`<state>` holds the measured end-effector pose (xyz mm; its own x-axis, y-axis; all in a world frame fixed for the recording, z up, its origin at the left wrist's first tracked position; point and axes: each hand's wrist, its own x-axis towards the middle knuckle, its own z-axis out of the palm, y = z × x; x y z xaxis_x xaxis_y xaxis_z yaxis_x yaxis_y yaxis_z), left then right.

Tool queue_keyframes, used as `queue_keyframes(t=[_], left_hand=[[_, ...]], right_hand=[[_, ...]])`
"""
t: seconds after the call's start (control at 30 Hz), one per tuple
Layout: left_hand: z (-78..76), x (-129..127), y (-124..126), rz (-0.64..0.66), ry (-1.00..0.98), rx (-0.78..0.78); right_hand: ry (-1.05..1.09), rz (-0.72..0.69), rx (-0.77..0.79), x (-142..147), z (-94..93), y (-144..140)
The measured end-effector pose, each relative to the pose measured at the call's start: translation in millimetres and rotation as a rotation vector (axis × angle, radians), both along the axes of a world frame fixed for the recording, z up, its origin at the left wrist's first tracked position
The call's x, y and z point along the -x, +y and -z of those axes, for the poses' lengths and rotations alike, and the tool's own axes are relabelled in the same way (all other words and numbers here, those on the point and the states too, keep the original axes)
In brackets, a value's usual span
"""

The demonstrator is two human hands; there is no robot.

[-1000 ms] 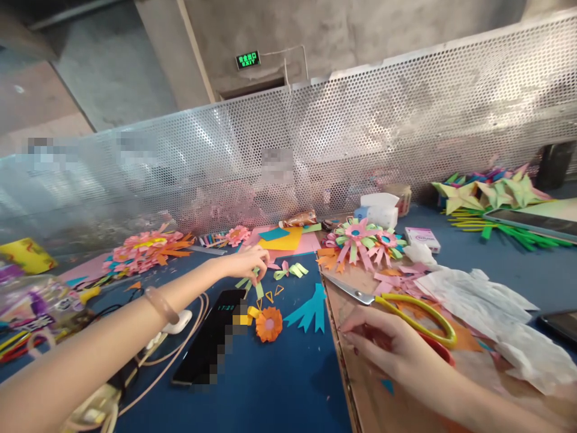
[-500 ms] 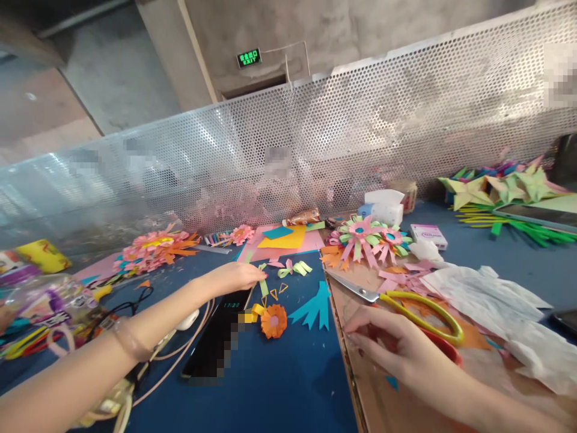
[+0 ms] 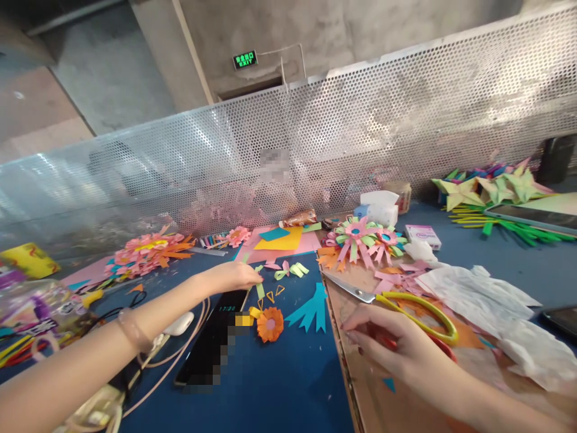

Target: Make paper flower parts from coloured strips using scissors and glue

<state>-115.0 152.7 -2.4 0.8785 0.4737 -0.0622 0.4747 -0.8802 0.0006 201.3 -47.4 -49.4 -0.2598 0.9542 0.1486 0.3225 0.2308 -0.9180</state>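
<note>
My left hand (image 3: pixel 237 278) reaches over the top of a black phone (image 3: pixel 211 340), its fingers pinched on a light green paper strip (image 3: pixel 260 291). Just below lies an orange paper flower (image 3: pixel 270 325) with a yellow paper loop (image 3: pixel 255 313) beside it. Small triangular orange clips (image 3: pixel 270 296) and a fringed blue paper piece (image 3: pixel 310 310) are close by. Above the cardboard, my right hand (image 3: pixel 396 343) has thumb and fingertips drawn together; whatever they hold, if anything, cannot be made out. Behind that hand rest yellow-handled scissors (image 3: pixel 419 310), and a red handle is partly hidden.
Colored paper sheets (image 3: pixel 279 240) and curled green scraps (image 3: pixel 297 270) lie farther back. Paper flowers (image 3: pixel 360 237), a tissue pack (image 3: pixel 378 210) and crumpled white tissue (image 3: pixel 478 288) are to the right. A cable (image 3: pixel 180 343) loops at left. A perforated metal panel (image 3: pixel 216 156) stands behind.
The view has turned slightly, so most things sit a little farther left in the picture. Both hands keep nearly the same pose and place.
</note>
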Motion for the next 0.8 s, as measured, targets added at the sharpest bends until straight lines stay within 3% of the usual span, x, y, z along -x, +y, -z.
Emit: queue_keyframes(t=[0.2, 0.5, 0.67, 0.8], left_hand=[[-4.5, -6, -4, 0.088, 0.137, -0.021], [-4.6, -18, -5, 0.065, 0.183, -0.034], [-9.4, -14, -8, -0.096, 0.128, -0.027], [-8.7, -4, -3, -0.302, 0.022, -0.007]], right_hand=[[-0.089, -0.003, -0.019, 0, 0.8, 1], [-0.109, -0.016, -0.011, -2, 5.2, 1], [-0.113, -0.007, -0.075, -1, 8.3, 1], [-0.37, 0.016, -0.306, 19, -7.4, 24]])
